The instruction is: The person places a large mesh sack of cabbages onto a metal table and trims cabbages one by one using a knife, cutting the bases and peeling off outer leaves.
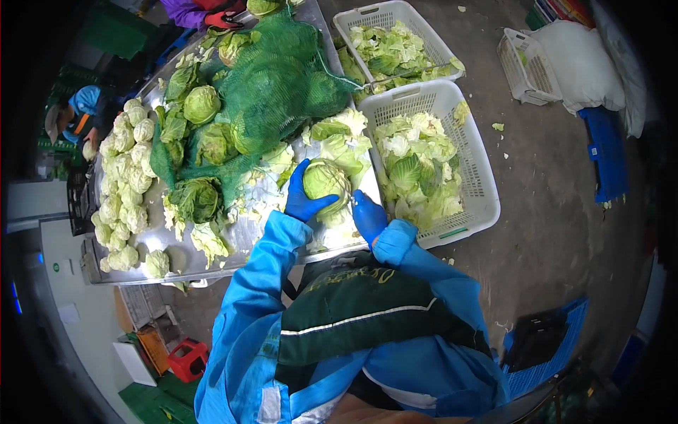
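A pale green cabbage head (326, 185) rests near the front right corner of the steel table (267, 233). My left hand (307, 199), in a blue glove, grips it from the left, thumb across its near side and fingers over its far side. On the cabbage's right is my right hand (369, 216), also blue-gloved, with its fingers curled close to the leaves. A small light sliver shows by its fingertips; whether it is a blade or leaf, I cannot tell. Loose leaves (339, 148) lie just beyond the cabbage.
White perforated crates (484, 183) of leaves stand along the table's right side. A green mesh sack (275, 79) of cabbages covers the far middle. Trimmed cabbages (124, 164) are piled left. One co-worker's red-gloved hand (222, 20) is at the far edge; another person (82, 114) stands left.
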